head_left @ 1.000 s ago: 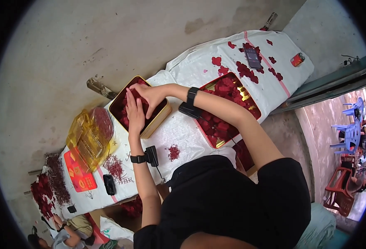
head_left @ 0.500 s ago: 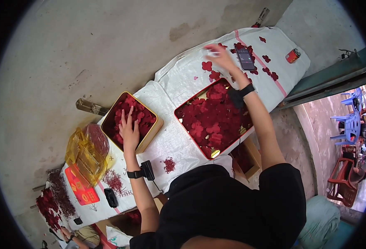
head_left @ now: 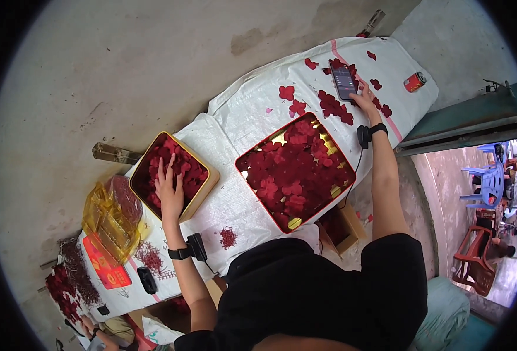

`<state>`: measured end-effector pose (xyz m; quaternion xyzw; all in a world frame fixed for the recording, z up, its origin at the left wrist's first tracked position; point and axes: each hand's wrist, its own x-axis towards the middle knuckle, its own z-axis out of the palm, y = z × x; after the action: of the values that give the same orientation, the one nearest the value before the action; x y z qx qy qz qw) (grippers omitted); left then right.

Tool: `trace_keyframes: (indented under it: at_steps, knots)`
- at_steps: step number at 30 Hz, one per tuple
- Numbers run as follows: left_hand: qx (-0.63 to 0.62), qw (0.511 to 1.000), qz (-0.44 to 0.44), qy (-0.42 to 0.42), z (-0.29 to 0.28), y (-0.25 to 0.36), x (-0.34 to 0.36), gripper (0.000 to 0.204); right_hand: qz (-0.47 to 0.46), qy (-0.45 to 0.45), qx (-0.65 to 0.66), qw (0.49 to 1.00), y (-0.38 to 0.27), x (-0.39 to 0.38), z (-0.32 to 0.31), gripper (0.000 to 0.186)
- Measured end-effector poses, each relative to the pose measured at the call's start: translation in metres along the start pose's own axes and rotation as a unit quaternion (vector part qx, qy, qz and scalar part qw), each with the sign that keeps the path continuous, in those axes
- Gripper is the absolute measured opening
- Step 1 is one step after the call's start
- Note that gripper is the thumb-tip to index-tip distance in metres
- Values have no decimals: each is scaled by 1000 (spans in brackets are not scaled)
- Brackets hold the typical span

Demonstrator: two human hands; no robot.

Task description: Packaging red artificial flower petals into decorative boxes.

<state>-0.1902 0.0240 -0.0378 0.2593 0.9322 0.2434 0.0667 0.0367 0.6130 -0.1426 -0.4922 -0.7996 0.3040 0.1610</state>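
Note:
My left hand rests with spread fingers on dark red flower-shaped petals inside a deep gold-rimmed square tin. Far to the right, my right hand is at the lower right corner of a black phone, thumb and fingers closed about its edge. The phone lies flat with its screen lit, red petals around it. Between my hands stands a wider red-rimmed square tin, filled with loose red petals; its gold inside shows in places.
A red can stands at the far right of the white-covered table. To the left lie a yellow plastic bag, a red packet, a black object and thin red stems. A cardboard box sits below the table.
My right hand has moved right and nearer, from above the loose petals to the phone. A petal cluster it covered now shows. My left hand stays in its tin; the view has shifted slightly.

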Motion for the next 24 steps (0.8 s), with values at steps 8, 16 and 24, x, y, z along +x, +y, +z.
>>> trace_keyframes:
  at_steps: [8, 16, 24]
  knots:
    - [-7, 1000, 15, 1, -1, 4, 2, 45, 24, 77, 106, 991, 44, 53, 11, 79]
    - [-4, 1000, 4, 4, -2, -1, -4, 45, 56, 56, -84, 993, -15, 27, 20, 92]
    - [-1, 1000, 6, 6, -1, -2, -2, 46, 54, 110, -133, 984, -44, 16, 25, 101]
